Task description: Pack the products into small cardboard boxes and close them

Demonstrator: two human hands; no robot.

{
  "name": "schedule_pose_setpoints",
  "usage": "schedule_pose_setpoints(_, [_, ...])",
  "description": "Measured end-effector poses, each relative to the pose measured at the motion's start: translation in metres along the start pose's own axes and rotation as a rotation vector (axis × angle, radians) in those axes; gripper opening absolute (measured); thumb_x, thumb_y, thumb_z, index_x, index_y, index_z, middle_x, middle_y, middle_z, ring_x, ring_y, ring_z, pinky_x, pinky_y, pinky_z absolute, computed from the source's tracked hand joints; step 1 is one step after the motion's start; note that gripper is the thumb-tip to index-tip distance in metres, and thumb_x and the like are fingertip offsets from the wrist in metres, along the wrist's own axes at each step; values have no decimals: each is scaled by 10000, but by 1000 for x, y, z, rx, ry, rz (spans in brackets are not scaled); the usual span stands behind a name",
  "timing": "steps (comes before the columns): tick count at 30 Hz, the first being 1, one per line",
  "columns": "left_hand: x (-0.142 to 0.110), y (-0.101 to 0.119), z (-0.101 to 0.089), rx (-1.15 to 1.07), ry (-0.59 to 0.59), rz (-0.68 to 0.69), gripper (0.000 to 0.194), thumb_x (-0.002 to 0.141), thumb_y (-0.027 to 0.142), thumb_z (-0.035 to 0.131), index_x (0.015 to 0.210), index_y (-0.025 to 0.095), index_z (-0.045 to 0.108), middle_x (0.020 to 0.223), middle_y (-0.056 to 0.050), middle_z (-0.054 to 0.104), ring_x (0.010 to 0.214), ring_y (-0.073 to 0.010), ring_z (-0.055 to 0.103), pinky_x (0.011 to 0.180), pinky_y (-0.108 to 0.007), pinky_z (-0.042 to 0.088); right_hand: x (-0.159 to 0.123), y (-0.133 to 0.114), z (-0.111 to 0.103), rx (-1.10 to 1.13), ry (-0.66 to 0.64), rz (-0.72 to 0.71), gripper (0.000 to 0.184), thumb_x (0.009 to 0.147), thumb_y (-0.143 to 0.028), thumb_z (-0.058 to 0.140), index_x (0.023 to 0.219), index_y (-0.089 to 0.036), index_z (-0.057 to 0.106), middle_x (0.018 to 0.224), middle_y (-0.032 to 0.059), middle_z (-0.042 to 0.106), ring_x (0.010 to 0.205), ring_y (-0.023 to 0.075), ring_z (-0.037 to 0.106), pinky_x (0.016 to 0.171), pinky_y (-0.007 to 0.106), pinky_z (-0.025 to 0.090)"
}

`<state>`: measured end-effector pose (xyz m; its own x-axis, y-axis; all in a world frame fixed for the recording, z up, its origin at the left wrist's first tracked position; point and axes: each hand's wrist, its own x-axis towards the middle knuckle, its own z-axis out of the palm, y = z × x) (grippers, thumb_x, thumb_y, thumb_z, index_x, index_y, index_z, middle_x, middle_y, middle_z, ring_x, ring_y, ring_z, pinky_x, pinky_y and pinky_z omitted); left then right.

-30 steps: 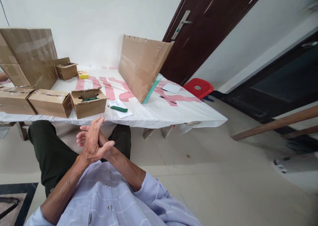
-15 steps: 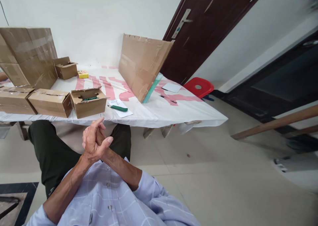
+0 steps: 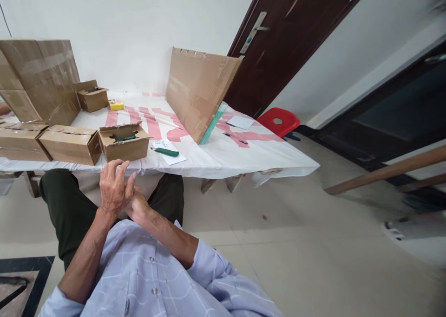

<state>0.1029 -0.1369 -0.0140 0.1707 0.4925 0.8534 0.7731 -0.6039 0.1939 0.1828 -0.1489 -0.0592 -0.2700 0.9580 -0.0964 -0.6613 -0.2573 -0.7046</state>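
Above my lap, just in front of the table's near edge, my left hand [image 3: 113, 187] is raised with its fingers loosely bent and apart, holding nothing. My right hand [image 3: 138, 208] lies just behind and below it, touching it; its fingers are hidden by the left hand. The nearest thing on the white-covered table [image 3: 223, 161] is a small open cardboard box [image 3: 122, 143] with something green inside. Beside that box, a green-handled cutter [image 3: 166, 152] rests on a slip of white paper [image 3: 171, 158].
Closed cardboard boxes [image 3: 69, 144] line the table's left front, with a big taped carton [image 3: 42, 78], a small open box [image 3: 92, 96] and a yellow packet [image 3: 116, 104] behind. A cardboard sheet [image 3: 198, 92] leans mid-table. A red stool [image 3: 278, 121] and dark door [image 3: 278, 43] stand at right.
My hands were clasped together in front of my chest. The left hand has since slid left and lifted off the right, its fingers spreading; the right hand has dropped lower.
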Motion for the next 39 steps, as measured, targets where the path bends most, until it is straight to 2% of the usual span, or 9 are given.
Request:
schedule_pose_setpoints(3, [-1,-6,2,72,-91,-9,218,1071,305,538,1105,177,711,1119,-151,696,1049,-299,627,928,-450,500,7,4,-2,58,115,28,288,769,-348,819,649,-233,584,641,-26,581,652,148,574,597,273,519])
schedule_pose_setpoints(7, [-7,-10,-1,-47,-209,51,175,1044,234,537,1017,190,704,1092,-127,700,997,-271,617,881,-413,533,17,-14,-5,113,192,42,283,882,-339,768,681,-211,615,638,-31,623,600,112,551,576,234,488])
schedule_pose_setpoints(9, [-10,-11,-3,-117,-282,83,167,999,199,572,1101,189,704,1162,-124,702,1044,-274,621,907,-413,552,21,-27,-8,137,215,42,307,954,-392,725,731,-200,636,661,-27,654,605,109,574,581,225,493])
schedule_pose_setpoints(12, [-16,-12,-2,-103,-364,85,365,936,167,615,1297,189,663,1298,-136,685,1145,-306,620,949,-447,565,26,-40,-12,168,248,58,367,1001,-454,694,753,-190,635,683,-14,691,623,120,621,577,225,502])
schedule_pose_setpoints(16, [-23,-18,4,18,-420,82,398,923,153,642,1320,191,651,1296,-149,686,1160,-329,625,929,-467,568,26,-43,-13,191,185,59,354,1031,-430,681,789,-172,670,723,4,728,648,115,652,601,206,516])
schedule_pose_setpoints(21, [-24,-26,3,15,-418,105,293,974,178,625,1266,172,649,1249,-157,681,1107,-324,622,895,-454,566,21,-46,-13,197,138,181,415,1098,-415,585,767,-169,636,631,-22,647,527,73,548,460,157,395])
schedule_pose_setpoints(26, [-22,-24,-3,-129,-338,108,237,1057,282,584,1266,180,630,1234,-137,675,1109,-296,610,948,-447,558,17,-56,-12,158,57,241,434,1094,-480,584,793,-175,646,647,-24,639,517,68,527,457,154,408])
schedule_pose_setpoints(30, [-23,-21,-3,-135,-360,78,228,1070,305,549,1239,188,647,1235,-141,678,1113,-303,609,958,-465,552,15,-58,-9,131,40,275,420,1112,-438,558,806,-167,656,643,-27,630,509,62,513,449,148,391])
schedule_pose_setpoints(39, [-29,-22,-3,-77,-442,65,306,1074,266,496,1335,187,634,1269,-142,691,1167,-317,600,964,-475,541,17,-55,-16,45,33,199,353,976,-441,772,780,-183,633,637,-43,631,536,71,545,481,170,428])
